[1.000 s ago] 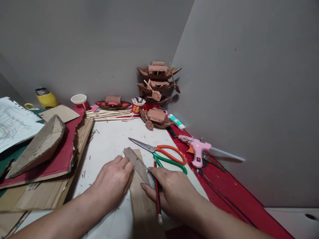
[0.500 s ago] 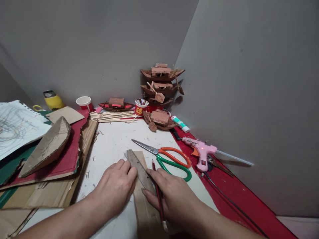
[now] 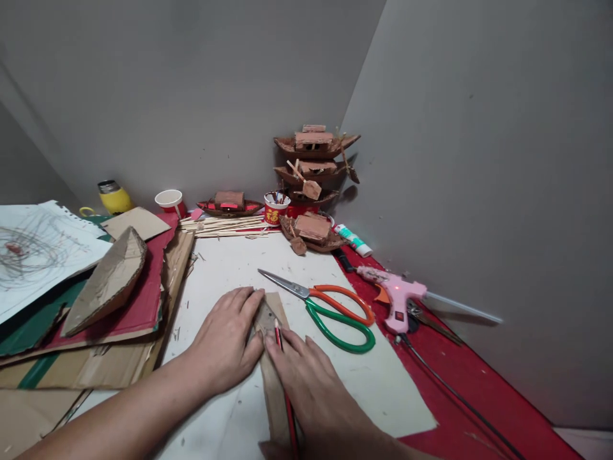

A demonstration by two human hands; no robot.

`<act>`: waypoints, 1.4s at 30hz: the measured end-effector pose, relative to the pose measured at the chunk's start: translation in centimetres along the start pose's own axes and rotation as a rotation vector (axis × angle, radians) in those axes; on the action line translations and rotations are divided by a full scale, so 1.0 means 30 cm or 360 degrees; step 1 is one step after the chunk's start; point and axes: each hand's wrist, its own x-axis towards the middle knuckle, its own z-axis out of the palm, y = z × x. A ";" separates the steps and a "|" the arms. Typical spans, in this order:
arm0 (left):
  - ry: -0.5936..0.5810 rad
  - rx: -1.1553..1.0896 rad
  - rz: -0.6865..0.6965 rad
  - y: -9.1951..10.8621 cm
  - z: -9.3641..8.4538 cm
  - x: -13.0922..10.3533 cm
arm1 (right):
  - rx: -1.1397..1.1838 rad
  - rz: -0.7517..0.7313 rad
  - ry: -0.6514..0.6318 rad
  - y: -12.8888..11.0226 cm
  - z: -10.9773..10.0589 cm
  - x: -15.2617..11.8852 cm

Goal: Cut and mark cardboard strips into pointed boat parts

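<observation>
A strip of brown cardboard (image 3: 272, 390) lies on the white sheet, with a worn metal ruler (image 3: 265, 318) across its far end. My left hand (image 3: 228, 338) presses on the ruler's far end, fingers nearly flat and thumb toward the right hand. Close beside it, my right hand (image 3: 306, 377) rests over the strip and ruler, holding a red and black pencil (image 3: 288, 409) that runs under its fingers, tip pointing away. Much of the ruler is hidden under the hands. Scissors (image 3: 311, 294) with orange and green handles lie just beyond the right hand.
Cardboard sheets (image 3: 110, 370) and a cardboard boat hull (image 3: 110, 281) are at the left. Sticks (image 3: 230, 225), a paper cup (image 3: 276, 209) and several model boats (image 3: 313, 145) stand at the back. A pink glue gun (image 3: 397, 297) with a cable lies right, on red cloth.
My left hand has flattened over the ruler's far end. The right hand has moved nearer and turned, with the pencil now more under it. The view has shifted slightly.
</observation>
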 end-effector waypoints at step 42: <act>0.0102 0.0773 0.0223 0.058 0.016 -0.172 | 0.0508 0.0113 -0.0050 0.167 -0.106 0.078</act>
